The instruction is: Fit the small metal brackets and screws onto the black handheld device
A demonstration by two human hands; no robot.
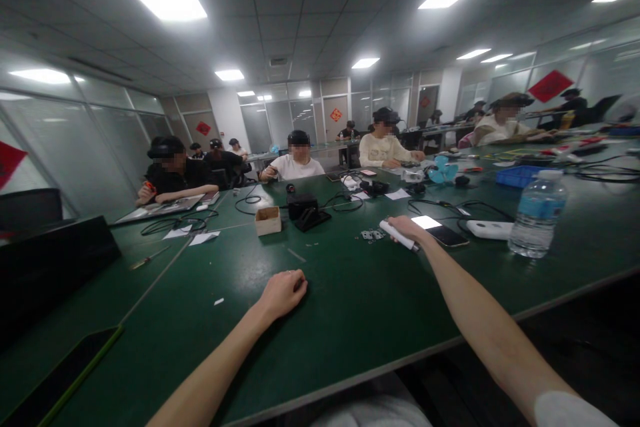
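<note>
My left hand [283, 291] rests on the green table [345, 307] with its fingers curled in, and nothing shows in it. Farther off to the right, my right hand [407, 227] is closed round a white stick-shaped device [403, 239] with a dark near end. The device lies slanted, at or just above the tabletop; its exact kind cannot be made out. Beside its far end is a small cluster of metal parts [372, 235]. A phone [447, 235] with a bright patch on its screen lies right of my right hand.
A water bottle [539, 217] stands at the right, near a white flat device [490, 230] and a blue tray [517, 177]. Ahead are a small cardboard box [269, 221], a black device [304, 208] and cables. A screwdriver [149, 258] lies left. Several people sit across the table.
</note>
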